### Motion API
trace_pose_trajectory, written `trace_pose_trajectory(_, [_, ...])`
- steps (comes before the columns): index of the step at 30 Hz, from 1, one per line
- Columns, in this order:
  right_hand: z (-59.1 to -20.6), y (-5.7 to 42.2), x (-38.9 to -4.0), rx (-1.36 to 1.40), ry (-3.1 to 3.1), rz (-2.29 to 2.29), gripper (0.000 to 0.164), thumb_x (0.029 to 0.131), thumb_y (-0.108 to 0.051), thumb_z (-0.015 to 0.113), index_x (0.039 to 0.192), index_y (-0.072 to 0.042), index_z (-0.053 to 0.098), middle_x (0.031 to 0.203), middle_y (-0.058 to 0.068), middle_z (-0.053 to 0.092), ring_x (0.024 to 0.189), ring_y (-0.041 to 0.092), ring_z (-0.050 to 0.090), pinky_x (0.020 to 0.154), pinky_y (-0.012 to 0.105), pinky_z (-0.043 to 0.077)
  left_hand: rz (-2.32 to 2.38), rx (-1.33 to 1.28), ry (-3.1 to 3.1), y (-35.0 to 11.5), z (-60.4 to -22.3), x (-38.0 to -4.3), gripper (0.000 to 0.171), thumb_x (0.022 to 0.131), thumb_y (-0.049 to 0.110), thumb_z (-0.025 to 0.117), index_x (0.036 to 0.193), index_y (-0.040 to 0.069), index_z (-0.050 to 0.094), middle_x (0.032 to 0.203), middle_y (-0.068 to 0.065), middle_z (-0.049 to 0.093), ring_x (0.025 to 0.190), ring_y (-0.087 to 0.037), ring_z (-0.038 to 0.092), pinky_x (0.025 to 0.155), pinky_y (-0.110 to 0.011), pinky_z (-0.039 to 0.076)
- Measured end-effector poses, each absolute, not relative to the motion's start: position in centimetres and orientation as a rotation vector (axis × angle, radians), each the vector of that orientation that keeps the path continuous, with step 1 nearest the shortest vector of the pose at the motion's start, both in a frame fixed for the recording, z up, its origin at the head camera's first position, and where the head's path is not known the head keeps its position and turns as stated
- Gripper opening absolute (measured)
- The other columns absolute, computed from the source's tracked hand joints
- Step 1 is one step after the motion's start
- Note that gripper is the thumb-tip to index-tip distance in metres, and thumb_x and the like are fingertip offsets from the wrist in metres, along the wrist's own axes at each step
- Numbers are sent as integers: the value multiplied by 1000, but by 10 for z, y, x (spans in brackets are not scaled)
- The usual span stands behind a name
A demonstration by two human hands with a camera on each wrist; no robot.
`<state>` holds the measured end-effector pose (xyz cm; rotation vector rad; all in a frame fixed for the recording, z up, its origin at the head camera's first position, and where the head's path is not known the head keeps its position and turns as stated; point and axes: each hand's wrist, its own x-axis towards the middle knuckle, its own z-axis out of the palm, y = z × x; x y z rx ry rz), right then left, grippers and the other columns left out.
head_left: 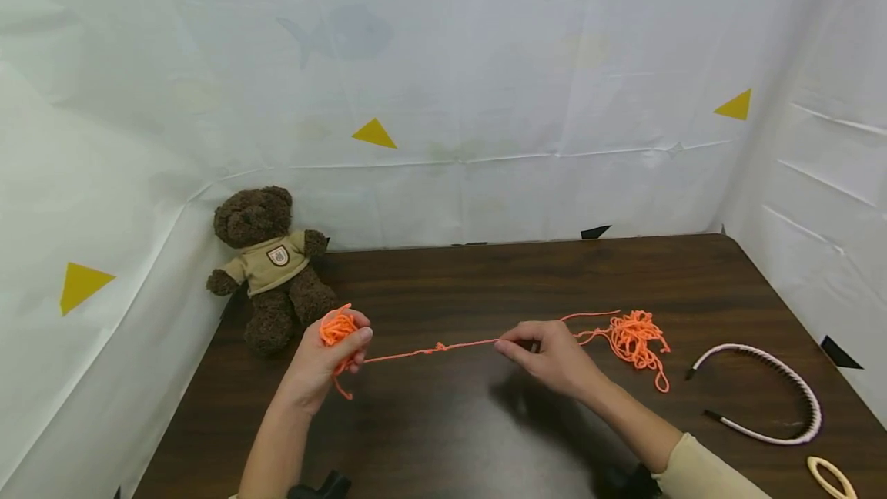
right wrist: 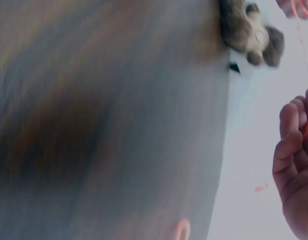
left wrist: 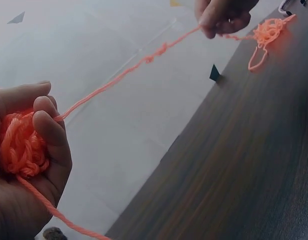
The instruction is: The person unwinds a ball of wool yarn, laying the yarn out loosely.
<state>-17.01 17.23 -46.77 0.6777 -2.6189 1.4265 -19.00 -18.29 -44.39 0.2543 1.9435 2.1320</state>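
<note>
Orange yarn runs between the two hands. My left hand [head_left: 324,353] grips a bundled wad of the yarn [left wrist: 24,145] in its palm, fingers curled round it, with a loose tail hanging below. From there a taut strand [head_left: 402,356] with a small knot [head_left: 440,347] stretches to my right hand [head_left: 550,356], which pinches it between thumb and fingers above the table. Past the right hand, the strand leads on to a loose tangled pile of yarn [head_left: 634,339] at its right. In the right wrist view, the right hand [right wrist: 296,165] shows at the edge with yarn across its fingers.
A brown teddy bear [head_left: 266,268] in a tan shirt sits at the table's back left. To the right lie a white headband [head_left: 797,383] and a pale wooden oval ring [head_left: 831,477]. White sheeting [head_left: 485,98] hangs behind the dark wooden table [head_left: 430,283].
</note>
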Motion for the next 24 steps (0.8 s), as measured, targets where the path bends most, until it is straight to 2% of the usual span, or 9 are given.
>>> trace_pose_trajectory(3, [-461, 194, -171, 602, -2624, 1417, 10, 94, -24, 69, 93, -18, 77, 73, -7, 64, 58, 12, 55, 50, 26, 47, 2130, 251, 1951, -186, -444, -190, 18, 95, 13, 67, 107, 4, 57, 72, -6, 56, 58, -14, 53, 55, -25, 51])
trace_pose_trajectory(10, [-446, 245, -170, 406, -2624, 1389, 8, 92, -20, 71, 95, -15, 77, 69, -2, 65, 57, 14, 55, 51, 27, 47, 2148, 222, 1956, -192, -445, -189, 17, 95, 14, 67, 107, 6, 58, 72, -5, 56, 58, -14, 53, 54, -24, 51])
trace_pose_trajectory(19, [-433, 306, -168, 190, -2658, 1237, 24, 95, -22, 67, 106, -1, 74, 78, 1, 69, 65, 12, 61, 53, 27, 49, 2200, 184, 1952, -198, -447, -190, 15, 94, 11, 67, 106, 7, 59, 73, -5, 58, 58, -13, 55, 53, -23, 51])
trace_pose_trajectory(24, [-436, 339, -169, -29, -2642, 1218, 35, 97, -29, 65, 106, 4, 72, 75, 3, 69, 63, 12, 65, 51, 27, 50, 2218, 136, 1979, -201, -447, -190, 16, 93, 10, 69, 105, 7, 60, 77, -5, 59, 56, -12, 54, 51, -23, 51])
